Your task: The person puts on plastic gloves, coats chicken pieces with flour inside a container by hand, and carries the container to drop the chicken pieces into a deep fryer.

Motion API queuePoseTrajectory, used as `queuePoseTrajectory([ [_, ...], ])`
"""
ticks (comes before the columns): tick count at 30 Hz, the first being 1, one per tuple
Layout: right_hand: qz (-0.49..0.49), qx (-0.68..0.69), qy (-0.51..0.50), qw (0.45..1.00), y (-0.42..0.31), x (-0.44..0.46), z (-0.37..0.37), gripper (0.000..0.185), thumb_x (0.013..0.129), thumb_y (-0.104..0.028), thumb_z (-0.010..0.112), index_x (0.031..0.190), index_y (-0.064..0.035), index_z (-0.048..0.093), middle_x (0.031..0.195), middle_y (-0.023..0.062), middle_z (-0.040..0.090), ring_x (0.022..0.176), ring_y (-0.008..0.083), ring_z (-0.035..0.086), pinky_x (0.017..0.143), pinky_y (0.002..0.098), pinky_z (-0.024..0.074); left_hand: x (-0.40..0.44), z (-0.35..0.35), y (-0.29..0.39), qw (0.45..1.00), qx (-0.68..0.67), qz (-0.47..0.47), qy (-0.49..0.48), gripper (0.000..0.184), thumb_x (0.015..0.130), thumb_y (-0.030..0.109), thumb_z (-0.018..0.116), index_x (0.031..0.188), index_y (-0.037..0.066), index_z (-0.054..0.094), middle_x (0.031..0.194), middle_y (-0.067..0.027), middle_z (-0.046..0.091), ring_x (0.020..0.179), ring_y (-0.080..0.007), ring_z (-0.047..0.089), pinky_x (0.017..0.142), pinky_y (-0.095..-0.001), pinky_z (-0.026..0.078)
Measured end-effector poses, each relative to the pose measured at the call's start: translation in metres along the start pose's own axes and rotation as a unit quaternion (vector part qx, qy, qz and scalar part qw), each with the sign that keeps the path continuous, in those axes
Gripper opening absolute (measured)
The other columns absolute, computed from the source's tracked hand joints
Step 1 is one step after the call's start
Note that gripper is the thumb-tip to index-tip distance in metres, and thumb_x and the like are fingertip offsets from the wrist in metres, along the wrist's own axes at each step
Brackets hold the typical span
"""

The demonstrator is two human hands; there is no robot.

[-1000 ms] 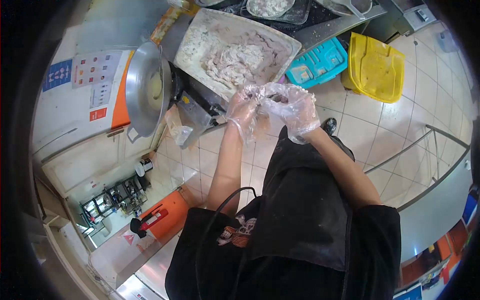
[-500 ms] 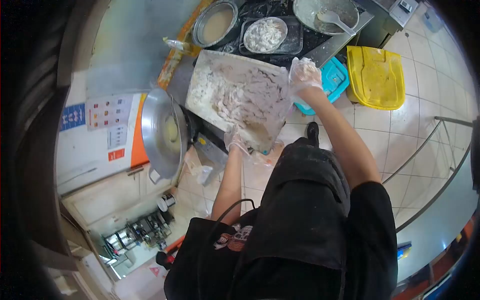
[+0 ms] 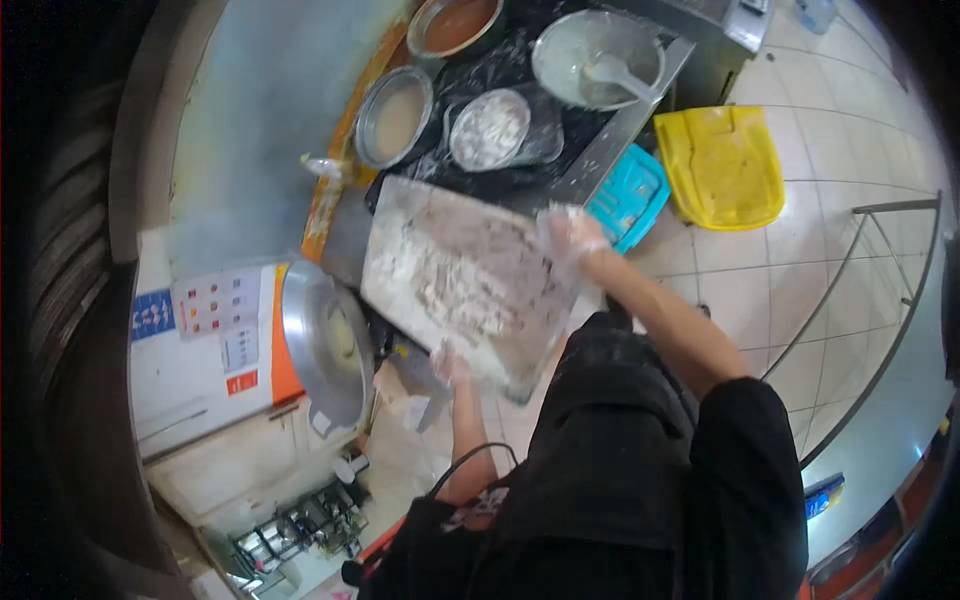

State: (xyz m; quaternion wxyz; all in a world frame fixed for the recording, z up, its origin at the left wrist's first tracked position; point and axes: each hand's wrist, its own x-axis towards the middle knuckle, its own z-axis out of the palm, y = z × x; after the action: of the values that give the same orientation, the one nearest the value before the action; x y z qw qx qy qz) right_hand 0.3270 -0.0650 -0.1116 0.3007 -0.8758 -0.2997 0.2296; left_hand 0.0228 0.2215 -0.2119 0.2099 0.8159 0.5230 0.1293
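Note:
A large pale rectangular tray (image 3: pixel 410 205), dusted with white flour (image 3: pixel 450 285), is in front of me. The flour lies heaped in uneven clumps around its middle and left; whether there are pieces of food in it I cannot make out. My left hand (image 3: pixel 450 365), in a clear plastic glove, grips the tray's near edge. At the right edge my gloved right hand (image 3: pixel 573 236) is closed on the rim, slightly blurred, its fingertips partly hidden. Past the far rim stands a round bowl of white flour (image 3: pixel 490 130) on a dark tray.
Behind are a pot of cloudy liquid (image 3: pixel 397 118), a pot of reddish-brown liquid (image 3: pixel 455 25) and a metal bowl with a white ladle (image 3: pixel 615 75). A wide wok (image 3: pixel 320 340) sits at left. Blue (image 3: pixel 630 200) and yellow lids (image 3: pixel 722 165) are at right.
The flour mass has shifted and drawn together towards the tray's middle, baring more of its far and right parts. Both hands stay at the rim. My view has shifted, bringing the reddish-brown pot in.

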Motion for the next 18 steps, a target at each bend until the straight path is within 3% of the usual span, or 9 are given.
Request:
queuePoseTrajectory([
  [1, -0.041, -0.057, 0.035, 0.997, 0.001, -0.022, 0.000, 0.017, 0.067, -0.012, 0.057, 0.082, -0.0039, 0.057, 0.082, 0.0166, 0.059, 0.083, 0.0310, 0.058, 0.074, 0.0366, 0.0459, -0.009, -0.012, -0.019, 0.995, -0.097, 0.000, 0.001, 0.025, 0.079, 0.020, 0.056, 0.092, -0.001, 0.053, 0.080, -0.0130, 0.057, 0.068, -0.0211, 0.053, 0.062, -0.0295, 0.044],
  [3, -0.027, 0.033, 0.061, 0.997, 0.011, -0.047, 0.008, 0.019, 0.067, -0.013, 0.056, 0.084, -0.0037, 0.056, 0.083, 0.0174, 0.059, 0.085, 0.0313, 0.058, 0.074, 0.0372, 0.0453, -0.017, -0.030, -0.049, 0.973, -0.231, -0.008, 0.006, 0.030, 0.077, 0.020, 0.060, 0.095, -0.004, 0.054, 0.083, -0.0146, 0.059, 0.072, -0.0206, 0.055, 0.063, -0.0287, 0.045],
  [4, -0.005, 0.077, 0.052, 0.996, 0.011, -0.056, 0.001, 0.019, 0.067, -0.014, 0.055, 0.083, -0.0036, 0.056, 0.084, 0.0178, 0.058, 0.085, 0.0317, 0.057, 0.074, 0.0379, 0.0451, -0.076, -0.079, 0.086, 0.985, -0.127, 0.112, -0.040, 0.024, 0.079, 0.017, 0.056, 0.090, -0.004, 0.055, 0.078, -0.0121, 0.058, 0.068, -0.0200, 0.053, 0.061, -0.0304, 0.045],
  [5, 0.018, 0.120, 0.046, 0.992, 0.011, -0.065, -0.006, 0.019, 0.068, -0.015, 0.053, 0.083, -0.0036, 0.056, 0.085, 0.0183, 0.058, 0.086, 0.0321, 0.057, 0.073, 0.0387, 0.0450, -0.075, -0.072, 0.088, 0.981, -0.140, 0.125, -0.049, 0.024, 0.079, 0.017, 0.056, 0.090, -0.004, 0.055, 0.078, -0.0121, 0.058, 0.068, -0.0200, 0.053, 0.061, -0.0304, 0.045],
  [6, 0.005, 0.047, 0.043, 0.998, 0.008, -0.069, -0.022, 0.019, 0.069, -0.016, 0.052, 0.082, -0.0033, 0.056, 0.086, 0.0190, 0.058, 0.086, 0.0324, 0.057, 0.073, 0.0393, 0.0448, -0.070, -0.069, 0.077, 0.978, -0.204, 0.029, -0.022, 0.019, 0.074, 0.011, 0.060, 0.085, -0.003, 0.054, 0.074, -0.0089, 0.055, 0.064, -0.0165, 0.049, 0.060, -0.0302, 0.042],
  [7, -0.005, 0.061, 0.067, 0.996, 0.012, -0.074, -0.026, 0.018, 0.070, -0.015, 0.049, 0.082, -0.0025, 0.055, 0.085, 0.0198, 0.058, 0.084, 0.0332, 0.057, 0.072, 0.0401, 0.0449, -0.071, -0.069, 0.066, 0.963, -0.259, -0.072, 0.008, 0.017, 0.070, 0.006, 0.065, 0.079, -0.002, 0.052, 0.069, -0.0058, 0.052, 0.060, -0.0129, 0.045, 0.060, -0.0300, 0.040],
  [14, -0.032, 0.078, 0.068, 0.994, 0.024, -0.093, -0.052, 0.017, 0.073, -0.012, 0.045, 0.081, -0.0018, 0.055, 0.080, 0.0213, 0.059, 0.075, 0.0349, 0.059, 0.067, 0.0419, 0.0458, -0.078, -0.065, 0.095, 0.935, -0.344, -0.084, 0.009, 0.021, 0.071, 0.006, 0.063, 0.087, -0.006, 0.055, 0.082, -0.0123, 0.058, 0.071, -0.0209, 0.052, 0.065, -0.0328, 0.041],
  [17, -0.002, 0.071, 0.048, 0.996, 0.031, -0.125, -0.071, 0.016, 0.071, -0.012, 0.047, 0.080, -0.0019, 0.055, 0.080, 0.0209, 0.059, 0.077, 0.0330, 0.059, 0.066, 0.0407, 0.0461, -0.106, -0.074, 0.123, 0.995, -0.031, -0.096, -0.001, 0.023, 0.074, 0.009, 0.059, 0.090, -0.007, 0.053, 0.086, -0.0142, 0.058, 0.076, -0.0235, 0.053, 0.070, -0.0316, 0.041],
  [18, -0.018, 0.070, 0.058, 0.996, 0.035, -0.131, -0.089, 0.015, 0.071, -0.012, 0.048, 0.080, -0.0017, 0.055, 0.080, 0.0203, 0.059, 0.078, 0.0322, 0.059, 0.065, 0.0404, 0.0462, -0.105, -0.061, 0.111, 0.995, -0.042, -0.095, 0.000, 0.023, 0.074, 0.009, 0.059, 0.090, -0.007, 0.053, 0.086, -0.0142, 0.058, 0.076, -0.0235, 0.053, 0.070, -0.0316, 0.041],
])
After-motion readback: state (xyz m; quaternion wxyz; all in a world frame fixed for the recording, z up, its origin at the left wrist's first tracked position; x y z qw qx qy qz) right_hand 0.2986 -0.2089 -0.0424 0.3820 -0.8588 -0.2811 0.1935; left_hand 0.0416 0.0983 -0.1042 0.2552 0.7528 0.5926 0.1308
